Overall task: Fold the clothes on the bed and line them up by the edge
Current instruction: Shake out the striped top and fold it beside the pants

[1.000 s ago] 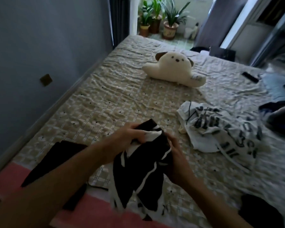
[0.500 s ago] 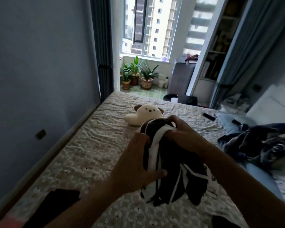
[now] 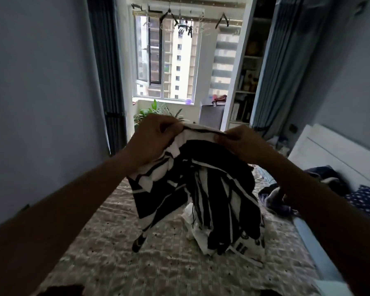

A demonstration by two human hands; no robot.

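Observation:
A black-and-white striped garment [image 3: 201, 189] hangs in the air above the bed [image 3: 137, 253], bunched and drooping. My left hand [image 3: 154, 139] grips its top edge on the left. My right hand [image 3: 241, 142] pinches the same edge on the right. A white garment with black lettering [image 3: 239, 246] lies crumpled on the bed behind the hanging one, partly hidden by it. A dark garment [image 3: 60, 290] shows at the near bed edge on the left, another dark piece [image 3: 271, 292] at the near right.
A heap of dark blue clothes [image 3: 325, 178] lies at the right by a white headboard [image 3: 333, 150] and a dotted blue pillow [image 3: 367, 201]. A grey wall [image 3: 41, 103] runs along the left. Plants [image 3: 156, 110], a window and shelves stand beyond the bed's far end.
Both hands have lifted the striped garment higher and moved apart along its top edge, so it now hangs spread between them. The camera has tilted up; the plush toy is hidden.

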